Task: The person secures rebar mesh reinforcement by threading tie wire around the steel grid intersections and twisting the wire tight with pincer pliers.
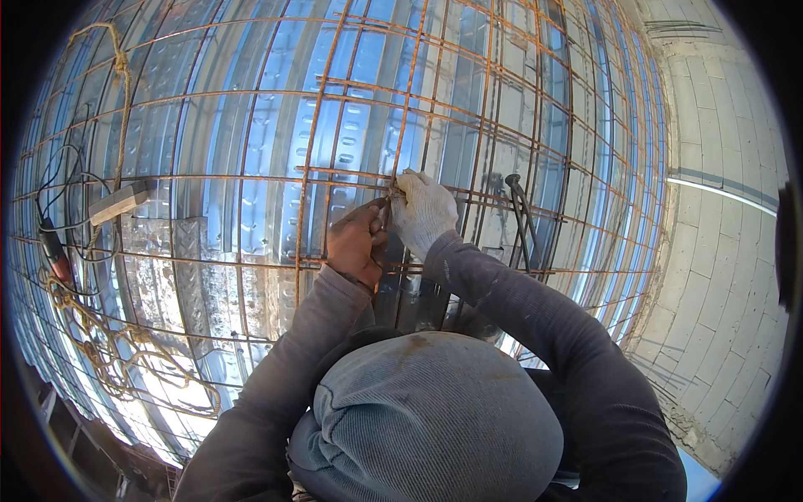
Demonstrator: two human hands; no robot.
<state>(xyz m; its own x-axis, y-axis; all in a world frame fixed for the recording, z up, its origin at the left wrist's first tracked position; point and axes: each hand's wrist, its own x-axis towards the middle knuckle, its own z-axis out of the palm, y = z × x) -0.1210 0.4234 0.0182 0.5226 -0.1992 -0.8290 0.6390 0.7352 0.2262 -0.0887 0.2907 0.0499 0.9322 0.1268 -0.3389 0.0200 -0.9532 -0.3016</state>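
Note:
My left hand point(359, 241) is bare, its fingers curled and its thumb and fingertips pinched together at a crossing of rusty rebar point(348, 184). Meeting it from the right, my right hand point(426, 210) wears a white knitted glove. The gloved fingers close around the rebar at that crossing. Whether tie wire lies between the fingertips is hidden by the hands. To the right of the glove, a pair of dark metal nippers point(522, 219) lies on the mesh, its head pointing away from me.
Ribbed metal decking point(219, 125) lies under the mesh. At left are a rope point(123, 106), a block point(119, 202), a red-and-black corded tool point(56, 252) and tangled rope point(103, 357). A pale block wall point(709, 263) borders the right. Rounded denim cloth point(439, 408) fills the bottom centre.

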